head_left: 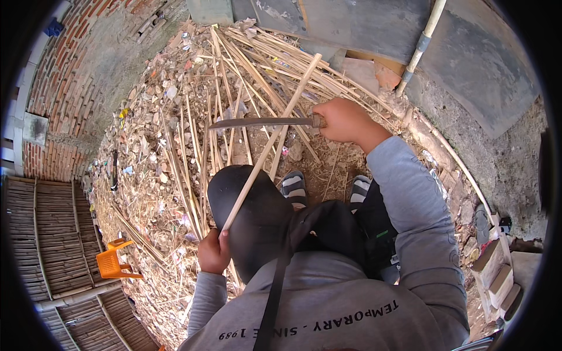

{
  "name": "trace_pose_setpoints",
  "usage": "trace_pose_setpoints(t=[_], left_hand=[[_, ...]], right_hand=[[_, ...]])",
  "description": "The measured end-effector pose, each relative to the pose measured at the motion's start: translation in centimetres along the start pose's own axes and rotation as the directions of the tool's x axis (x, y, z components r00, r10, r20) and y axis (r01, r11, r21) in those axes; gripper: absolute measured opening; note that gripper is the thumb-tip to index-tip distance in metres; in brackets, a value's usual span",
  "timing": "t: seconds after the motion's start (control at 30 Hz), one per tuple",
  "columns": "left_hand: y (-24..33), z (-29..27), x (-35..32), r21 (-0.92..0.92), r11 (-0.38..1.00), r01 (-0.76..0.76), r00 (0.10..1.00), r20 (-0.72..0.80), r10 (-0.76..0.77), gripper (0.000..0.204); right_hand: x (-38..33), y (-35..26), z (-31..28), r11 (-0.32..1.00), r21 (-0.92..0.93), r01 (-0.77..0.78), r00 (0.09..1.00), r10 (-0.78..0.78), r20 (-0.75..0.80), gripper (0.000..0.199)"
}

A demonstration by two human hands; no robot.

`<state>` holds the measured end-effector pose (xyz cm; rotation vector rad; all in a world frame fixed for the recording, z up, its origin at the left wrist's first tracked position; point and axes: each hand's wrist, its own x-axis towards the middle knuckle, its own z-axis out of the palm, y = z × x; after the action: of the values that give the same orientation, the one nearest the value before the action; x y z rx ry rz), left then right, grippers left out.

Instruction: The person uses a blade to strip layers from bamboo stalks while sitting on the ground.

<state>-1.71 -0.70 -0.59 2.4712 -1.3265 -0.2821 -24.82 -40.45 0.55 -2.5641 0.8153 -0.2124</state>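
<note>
My left hand (213, 253) grips the lower end of a long pale bamboo stick (273, 140) that slants up and to the right. My right hand (345, 120) is closed on the handle of a long knife (257, 123). Its dark blade lies level and points left, crossing the stick near its upper half. Both arms wear grey sleeves. Below the stick sit my black cap brim (252, 216) and my two striped sandalled feet (294, 188).
A heap of cut bamboo strips and dry litter (193, 117) covers the ground ahead. A brick wall (70, 76) curves at the left, woven bamboo panels (52, 234) and an orange plastic stool (114, 262) lie lower left. A pipe (418, 47) and concrete wall stand at right.
</note>
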Motion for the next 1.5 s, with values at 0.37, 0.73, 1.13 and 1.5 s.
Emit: trace_pose_setpoints(t=[0.37,0.73,1.13,1.5], left_hand=[[-0.3,0.2,-0.3,0.008,1.0,0.008,1.0,-0.013,-0.008,0.052],[-0.1,0.4,-0.1,0.03,0.999,-0.032,0.999,-0.039,0.033,0.051],[0.0,0.5,-0.1,0.003,1.0,-0.015,0.999,-0.05,0.015,0.048],[-0.4,1.0,-0.1,0.001,1.0,-0.028,0.996,-0.079,0.028,0.051]], right_hand=[[-0.2,-1.5,0.4,0.997,-0.037,0.065,0.998,-0.064,0.025,0.023],[-0.3,-1.2,-0.7,1.0,-0.026,-0.01,1.0,0.01,-0.007,0.023],[-0.1,-0.6,-1.0,0.999,0.019,-0.048,0.999,0.048,0.006,0.019],[-0.2,-1.5,0.1,0.998,-0.02,0.058,0.997,-0.058,-0.045,0.025]])
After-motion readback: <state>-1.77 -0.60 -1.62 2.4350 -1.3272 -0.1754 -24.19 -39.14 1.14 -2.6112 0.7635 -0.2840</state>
